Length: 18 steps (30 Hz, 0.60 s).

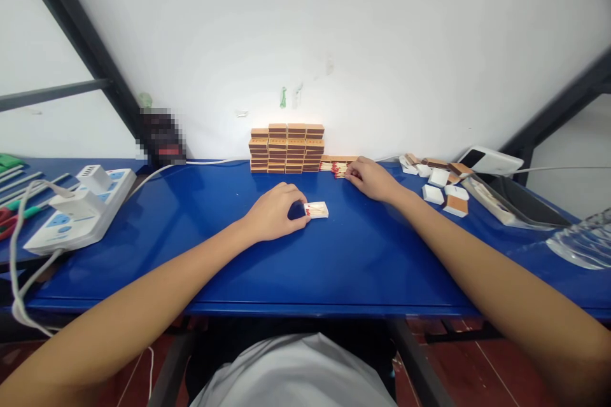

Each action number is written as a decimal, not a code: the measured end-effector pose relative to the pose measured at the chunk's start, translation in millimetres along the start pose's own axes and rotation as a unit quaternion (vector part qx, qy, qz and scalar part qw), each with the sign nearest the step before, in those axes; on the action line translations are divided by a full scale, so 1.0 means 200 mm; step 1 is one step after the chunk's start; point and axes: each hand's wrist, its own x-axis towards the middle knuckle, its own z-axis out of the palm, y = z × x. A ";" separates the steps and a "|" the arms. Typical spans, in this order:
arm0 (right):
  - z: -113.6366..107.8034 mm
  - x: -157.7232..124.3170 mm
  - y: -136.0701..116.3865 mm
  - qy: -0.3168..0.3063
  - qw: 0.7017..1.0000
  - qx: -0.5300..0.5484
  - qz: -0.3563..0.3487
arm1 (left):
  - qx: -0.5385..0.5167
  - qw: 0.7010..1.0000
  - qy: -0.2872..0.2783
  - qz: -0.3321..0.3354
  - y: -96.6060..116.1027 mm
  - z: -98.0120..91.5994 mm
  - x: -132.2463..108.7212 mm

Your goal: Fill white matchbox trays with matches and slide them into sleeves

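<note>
On the blue table [334, 267] my left hand [274, 211] curls around the left end of a small white matchbox tray [317, 209] with red-tipped matches in it. My right hand [372, 178] reaches further back, its fingertips pinched at a loose pile of matches [338, 168] lying beside a stack of brown matchboxes [286, 148] against the wall.
Several empty white trays and brown sleeves [442, 187] lie at the right, beside a white device [491, 160] and a power strip [496, 206]. A white multi-socket strip [79, 206] with cables sits at the left, tools [12, 203] beyond it. A clear plastic item [585, 241] is far right.
</note>
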 end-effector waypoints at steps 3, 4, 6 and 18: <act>0.00 0.00 0.01 -0.011 1.000 -0.010 -0.013 | 0.001 1.000 -0.001 0.000 0.00 0.00 0.00; 0.00 0.00 0.01 -0.016 1.000 -0.014 -0.018 | 0.002 1.000 0.000 0.001 0.00 0.00 0.00; 0.00 0.00 0.01 -0.029 0.999 -0.023 -0.029 | 0.001 1.000 -0.001 0.002 0.00 0.00 0.00; -0.03 0.00 0.02 -0.026 0.998 -0.043 -0.039 | 0.002 1.000 0.001 0.007 -0.01 0.00 0.00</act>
